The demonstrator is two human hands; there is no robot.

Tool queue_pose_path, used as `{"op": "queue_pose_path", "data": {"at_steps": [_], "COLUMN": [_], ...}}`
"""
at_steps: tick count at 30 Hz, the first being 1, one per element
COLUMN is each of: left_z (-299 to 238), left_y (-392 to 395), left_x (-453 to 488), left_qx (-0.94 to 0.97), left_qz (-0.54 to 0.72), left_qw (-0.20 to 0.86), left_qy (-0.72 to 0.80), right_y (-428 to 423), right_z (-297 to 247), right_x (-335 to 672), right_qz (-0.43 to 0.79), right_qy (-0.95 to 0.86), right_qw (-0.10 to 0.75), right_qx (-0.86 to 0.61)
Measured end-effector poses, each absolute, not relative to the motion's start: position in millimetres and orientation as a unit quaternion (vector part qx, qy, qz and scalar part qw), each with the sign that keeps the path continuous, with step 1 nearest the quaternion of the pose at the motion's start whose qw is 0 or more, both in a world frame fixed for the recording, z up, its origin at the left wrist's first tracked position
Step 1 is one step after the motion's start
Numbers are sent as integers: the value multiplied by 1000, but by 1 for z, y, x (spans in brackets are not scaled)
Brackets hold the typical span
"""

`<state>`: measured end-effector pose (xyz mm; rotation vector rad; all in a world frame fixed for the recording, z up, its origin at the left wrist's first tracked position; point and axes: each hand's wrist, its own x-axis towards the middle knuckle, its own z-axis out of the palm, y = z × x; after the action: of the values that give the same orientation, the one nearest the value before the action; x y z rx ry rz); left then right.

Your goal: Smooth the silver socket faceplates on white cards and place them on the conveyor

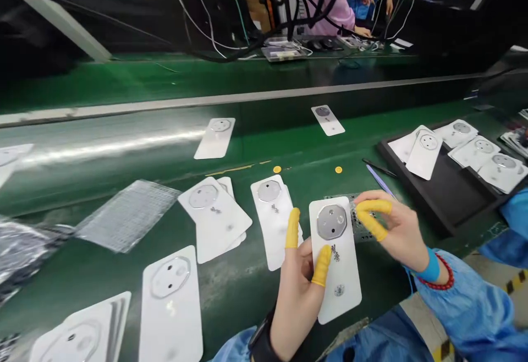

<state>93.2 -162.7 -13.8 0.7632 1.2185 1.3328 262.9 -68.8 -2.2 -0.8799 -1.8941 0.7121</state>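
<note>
My left hand (299, 279), with yellow finger cots on its thumb and index finger, grips a white phone back cover (340, 290) by its left edge. The cover is tilted toward me and carries a grey camera plate (331, 221) and dark handwritten marks. Just right of it, my right hand (390, 230) has its yellow-cotted fingers curled together at the cover's upper right edge. What those fingertips hold, if anything, is hidden. Partly behind the cover lies a clear sheet with small dotted pieces (363, 232). More white covers (270, 230) lie close by on the left.
Stacked covers (216, 219) and a single cover (171, 307) lie left on the green bench. A black tray (462, 197) holding several covers stands right, beside a purple stick tool (379, 180). Bubble wrap (130, 216) lies left. Farther covers (215, 139) rest beyond; two people stand behind hanging cables.
</note>
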Motion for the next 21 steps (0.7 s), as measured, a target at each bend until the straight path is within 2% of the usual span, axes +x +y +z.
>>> {"op": "queue_pose_path", "data": {"at_steps": [5, 14, 21], "left_z": [-12, -11, -9], "left_y": [-164, -170, -168], "left_x": [97, 97, 101], "left_qx": [334, 332, 328], "left_qz": [554, 558, 537], "left_qw": [580, 588, 598], "left_qy": [495, 482, 496], "right_y": [-82, -82, -83], "right_z": [6, 0, 5], "right_x": [235, 241, 246], "right_qz": [178, 139, 154], "right_qy": [-853, -882, -902], "right_qw": [428, 401, 344], "right_qx": [-242, -203, -211]}}
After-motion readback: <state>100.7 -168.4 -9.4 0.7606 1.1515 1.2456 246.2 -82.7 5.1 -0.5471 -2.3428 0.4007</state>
